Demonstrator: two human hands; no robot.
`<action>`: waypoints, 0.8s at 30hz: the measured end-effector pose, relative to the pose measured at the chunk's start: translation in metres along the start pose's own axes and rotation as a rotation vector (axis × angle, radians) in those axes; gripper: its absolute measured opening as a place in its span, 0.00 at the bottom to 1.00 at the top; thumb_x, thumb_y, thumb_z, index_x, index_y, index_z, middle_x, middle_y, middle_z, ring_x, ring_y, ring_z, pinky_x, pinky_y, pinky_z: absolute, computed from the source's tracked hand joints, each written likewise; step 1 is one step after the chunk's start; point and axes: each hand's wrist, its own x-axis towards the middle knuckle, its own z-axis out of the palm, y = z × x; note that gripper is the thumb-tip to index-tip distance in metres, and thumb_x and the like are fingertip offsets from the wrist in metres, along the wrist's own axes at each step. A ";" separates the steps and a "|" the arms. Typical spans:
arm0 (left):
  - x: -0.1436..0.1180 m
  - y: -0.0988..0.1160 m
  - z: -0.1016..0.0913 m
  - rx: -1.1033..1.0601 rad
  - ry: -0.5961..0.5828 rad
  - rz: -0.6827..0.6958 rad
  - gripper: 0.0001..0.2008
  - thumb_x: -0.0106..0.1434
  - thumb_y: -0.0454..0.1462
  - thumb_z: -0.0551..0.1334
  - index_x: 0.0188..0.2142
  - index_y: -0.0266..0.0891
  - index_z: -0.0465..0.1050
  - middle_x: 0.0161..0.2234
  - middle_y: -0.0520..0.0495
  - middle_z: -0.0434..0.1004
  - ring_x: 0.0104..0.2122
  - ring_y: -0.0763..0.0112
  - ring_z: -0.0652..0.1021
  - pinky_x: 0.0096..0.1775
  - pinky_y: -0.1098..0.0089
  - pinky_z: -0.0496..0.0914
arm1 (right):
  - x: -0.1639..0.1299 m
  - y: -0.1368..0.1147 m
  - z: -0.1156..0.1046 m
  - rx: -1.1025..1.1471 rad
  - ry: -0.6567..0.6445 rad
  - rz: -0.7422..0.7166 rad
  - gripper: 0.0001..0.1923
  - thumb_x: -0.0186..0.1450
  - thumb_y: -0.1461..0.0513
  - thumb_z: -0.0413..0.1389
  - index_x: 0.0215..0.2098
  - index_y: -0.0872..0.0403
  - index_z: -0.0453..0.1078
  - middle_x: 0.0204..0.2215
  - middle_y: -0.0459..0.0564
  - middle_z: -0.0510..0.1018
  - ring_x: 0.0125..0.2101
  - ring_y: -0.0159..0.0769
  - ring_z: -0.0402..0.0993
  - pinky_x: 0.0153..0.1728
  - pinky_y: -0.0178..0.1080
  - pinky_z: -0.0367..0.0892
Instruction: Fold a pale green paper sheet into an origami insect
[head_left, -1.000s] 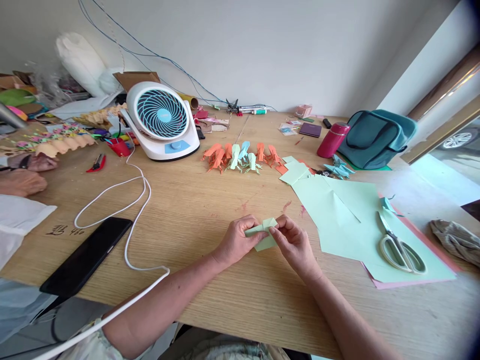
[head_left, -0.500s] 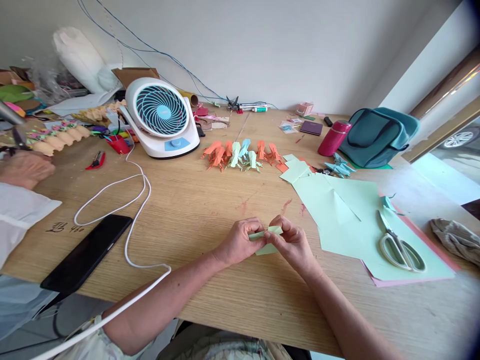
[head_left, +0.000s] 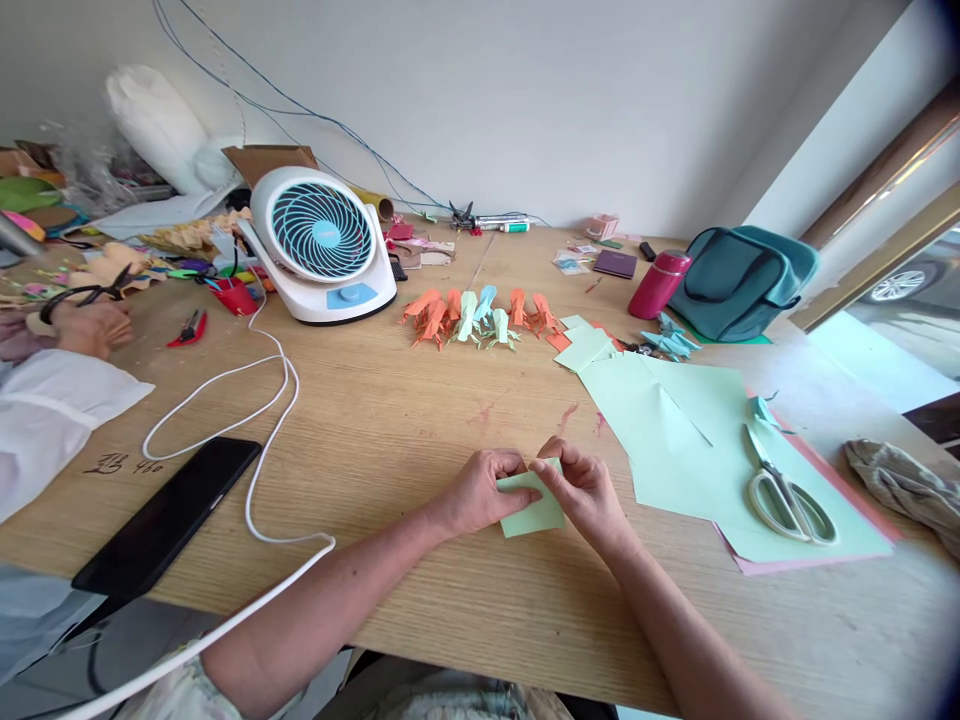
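Both hands (head_left: 534, 487) pinched on green paper (head_left: 532, 510)

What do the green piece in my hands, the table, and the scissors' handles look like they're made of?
Green piece: thin matte paper, judging by its sharp creases and flat folds. Table: wood or wood-look laminate, with visible grain lines and a dull sheen. Scissors: pale, smooth handles, probably plastic; the blades look like grey metal.
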 end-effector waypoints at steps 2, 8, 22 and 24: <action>0.000 0.001 -0.001 -0.040 -0.038 -0.020 0.05 0.57 0.36 0.65 0.29 0.36 0.73 0.28 0.51 0.73 0.31 0.70 0.74 0.33 0.72 0.66 | 0.000 0.000 -0.001 -0.015 0.004 -0.002 0.17 0.68 0.52 0.57 0.26 0.53 0.65 0.24 0.43 0.67 0.26 0.31 0.62 0.29 0.34 0.58; 0.000 0.003 -0.002 -0.153 -0.086 -0.063 0.06 0.56 0.37 0.65 0.29 0.36 0.72 0.27 0.51 0.72 0.29 0.71 0.72 0.31 0.73 0.64 | 0.002 -0.006 -0.004 -0.049 0.022 -0.025 0.17 0.68 0.51 0.56 0.28 0.53 0.70 0.27 0.47 0.72 0.30 0.34 0.66 0.33 0.36 0.62; 0.003 0.000 -0.002 -0.162 0.104 -0.047 0.24 0.57 0.52 0.67 0.22 0.37 0.60 0.22 0.57 0.55 0.24 0.78 0.58 0.26 0.74 0.53 | 0.006 0.009 0.001 0.075 -0.020 0.072 0.16 0.61 0.51 0.65 0.28 0.53 0.67 0.24 0.43 0.68 0.26 0.31 0.62 0.27 0.34 0.59; 0.004 -0.001 -0.002 -0.149 0.107 -0.043 0.24 0.57 0.52 0.67 0.22 0.37 0.60 0.22 0.57 0.54 0.24 0.78 0.58 0.26 0.74 0.53 | 0.005 0.009 0.002 0.069 -0.005 0.053 0.18 0.61 0.50 0.64 0.26 0.53 0.66 0.24 0.43 0.68 0.26 0.31 0.62 0.27 0.34 0.58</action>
